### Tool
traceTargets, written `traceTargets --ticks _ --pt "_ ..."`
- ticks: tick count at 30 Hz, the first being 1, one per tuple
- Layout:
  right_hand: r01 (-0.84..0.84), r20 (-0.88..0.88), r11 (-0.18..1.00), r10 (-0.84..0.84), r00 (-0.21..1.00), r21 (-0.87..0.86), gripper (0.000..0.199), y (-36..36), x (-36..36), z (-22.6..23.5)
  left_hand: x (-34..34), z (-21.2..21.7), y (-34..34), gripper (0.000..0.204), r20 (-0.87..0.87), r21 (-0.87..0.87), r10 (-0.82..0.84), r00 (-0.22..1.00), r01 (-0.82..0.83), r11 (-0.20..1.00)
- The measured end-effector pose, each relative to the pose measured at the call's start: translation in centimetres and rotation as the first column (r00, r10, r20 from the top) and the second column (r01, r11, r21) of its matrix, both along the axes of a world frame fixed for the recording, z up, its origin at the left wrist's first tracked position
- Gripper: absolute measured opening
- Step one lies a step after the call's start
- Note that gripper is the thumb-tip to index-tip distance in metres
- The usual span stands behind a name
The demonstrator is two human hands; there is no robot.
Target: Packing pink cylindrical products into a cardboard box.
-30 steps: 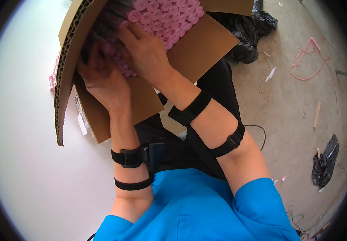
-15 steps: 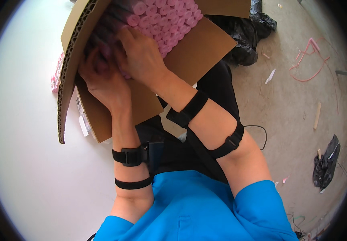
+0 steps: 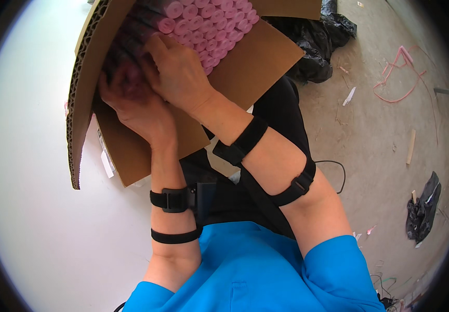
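Note:
An open cardboard box [image 3: 250, 65] tilts toward me at the top of the view, packed with rows of tubes [image 3: 214, 28] that show round pink ends. Both my hands reach into its left part. My left hand [image 3: 141, 109] curls round a few blurred pink-ended tubes at the near side. Just to its right, my right hand [image 3: 183, 73] is bent over the same spot, thumb and fingers drawn together against the tubes. Its fingertips are hidden in shadow, so what they pinch is unclear. Darker tube bodies show beyond my fingers, under the raised flap [image 3: 81, 99].
A pale tabletop [image 3: 53, 218] spreads along the left. Black plastic bags [image 3: 320, 49] lie behind the box on the right, and another black bag [image 3: 422, 208] is on the concrete floor [image 3: 359, 140]. Pink strapping [image 3: 404, 57] and a wood strip [image 3: 410, 147] are scattered there.
My left wrist has shifted slightly right, and its fingers have moved a little lower. The box has tipped or slid slightly left. My right hand stays nearly in place.

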State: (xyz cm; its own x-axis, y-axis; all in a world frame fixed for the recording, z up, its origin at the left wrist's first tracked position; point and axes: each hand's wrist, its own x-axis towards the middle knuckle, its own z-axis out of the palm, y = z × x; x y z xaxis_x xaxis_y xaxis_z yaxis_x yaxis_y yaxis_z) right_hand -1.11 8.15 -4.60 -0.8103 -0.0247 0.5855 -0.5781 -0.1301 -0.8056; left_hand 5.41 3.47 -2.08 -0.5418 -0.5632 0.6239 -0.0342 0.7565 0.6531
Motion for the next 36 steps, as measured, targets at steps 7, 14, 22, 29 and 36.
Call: traceTargets --ticks 7,14,22,29,36 --pt "-0.007 -0.003 1.0 0.007 1.0 0.0 0.019 0.0 0.0 -0.1 0.7 0.5 -0.1 0.045 0.09 -0.483 0.258 0.962 -0.185 0.856" --pt "-0.023 0.016 1.0 0.023 1.0 -0.002 0.018 0.2 0.0 -0.1 0.7 1.5 0.5 0.036 0.174 -0.484 0.278 0.945 -0.164 0.86" --pt "-0.022 0.009 1.0 0.022 1.0 -0.002 0.019 0.2 -0.1 0.0 0.5 1.2 -0.5 0.032 0.098 -0.677 0.283 0.954 -0.144 0.722" --pt "-0.015 -0.021 0.998 0.016 1.0 0.055 0.018 0.9 -0.7 -0.3 2.1 1.6 -0.4 0.032 0.235 -0.647 0.248 0.94 -0.039 0.762" --pt "-0.024 -0.042 0.999 0.025 0.999 0.044 0.02 0.7 -0.5 -0.2 1.5 1.7 0.1 0.042 0.246 -0.723 0.368 0.897 -0.083 0.686"
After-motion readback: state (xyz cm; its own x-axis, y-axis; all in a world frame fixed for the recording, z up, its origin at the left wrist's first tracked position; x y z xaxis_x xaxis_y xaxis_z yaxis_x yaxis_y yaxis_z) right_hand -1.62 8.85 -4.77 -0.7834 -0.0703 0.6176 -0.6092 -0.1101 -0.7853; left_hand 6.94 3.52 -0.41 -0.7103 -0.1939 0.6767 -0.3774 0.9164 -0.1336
